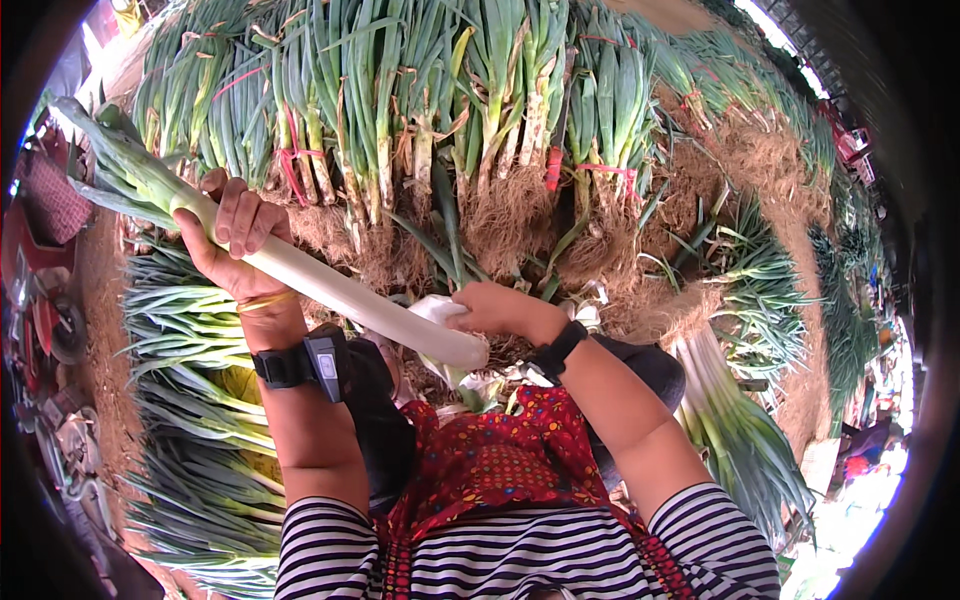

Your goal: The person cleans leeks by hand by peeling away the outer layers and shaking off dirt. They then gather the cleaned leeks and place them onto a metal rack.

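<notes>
A thick leek (345, 290) slants across in front of me, its green leaves at the upper left and its white root end low in the middle. My left hand (235, 225) is closed around its upper stalk, just below the leaves. The fingers of my right hand (500, 310) are closed beside the root end, on a crumpled white piece (437, 308) that rests against the stalk; I cannot tell if it is peel or cloth. Pale scraps (480, 388) lie beneath, above my red patterned apron (500, 450).
Upright bunches of rooted leeks (390, 110) stand across the far side, some bound with red ties (298, 155). Many leeks (200, 400) are piled on my left. More pale-stemmed ones (710, 385) lie at my right. Parked vehicles (50, 320) are at the far left.
</notes>
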The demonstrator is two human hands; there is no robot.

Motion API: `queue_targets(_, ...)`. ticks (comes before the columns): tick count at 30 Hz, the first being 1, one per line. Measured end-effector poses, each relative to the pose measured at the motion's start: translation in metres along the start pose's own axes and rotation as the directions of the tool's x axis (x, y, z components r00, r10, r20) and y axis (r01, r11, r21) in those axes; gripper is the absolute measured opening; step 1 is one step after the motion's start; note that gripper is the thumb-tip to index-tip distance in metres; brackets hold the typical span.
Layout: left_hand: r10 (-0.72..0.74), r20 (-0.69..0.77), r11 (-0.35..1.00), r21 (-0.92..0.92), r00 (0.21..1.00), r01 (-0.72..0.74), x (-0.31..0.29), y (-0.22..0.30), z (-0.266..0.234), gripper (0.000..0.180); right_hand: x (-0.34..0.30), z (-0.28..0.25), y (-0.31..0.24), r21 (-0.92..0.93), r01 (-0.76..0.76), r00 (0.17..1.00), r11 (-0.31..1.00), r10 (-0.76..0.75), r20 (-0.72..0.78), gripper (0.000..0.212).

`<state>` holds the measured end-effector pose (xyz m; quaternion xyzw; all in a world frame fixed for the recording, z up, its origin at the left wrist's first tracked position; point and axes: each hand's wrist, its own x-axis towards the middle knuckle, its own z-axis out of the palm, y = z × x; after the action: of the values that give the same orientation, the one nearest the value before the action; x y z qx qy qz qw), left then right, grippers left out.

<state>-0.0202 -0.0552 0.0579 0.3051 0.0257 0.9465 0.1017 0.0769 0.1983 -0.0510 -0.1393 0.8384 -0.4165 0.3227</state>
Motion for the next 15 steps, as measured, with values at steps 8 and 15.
queue_targets(8, 0.018, 0.025, 0.999, -0.027, 1.0, -0.017, 0.001, 0.009, -0.008, 0.033, -0.049, -0.037, -0.018, 0.044, 0.046, 0.85, 0.998, -0.016, -0.526, 0.041)
queue_targets(15, 0.104, 0.002, 0.992, -0.074, 0.995, -0.104, 0.0, 0.019, 0.001, 0.031, -0.069, -0.036, -0.089, -0.02, 0.245, 0.967, 0.969, -0.246, -0.07, 0.038)
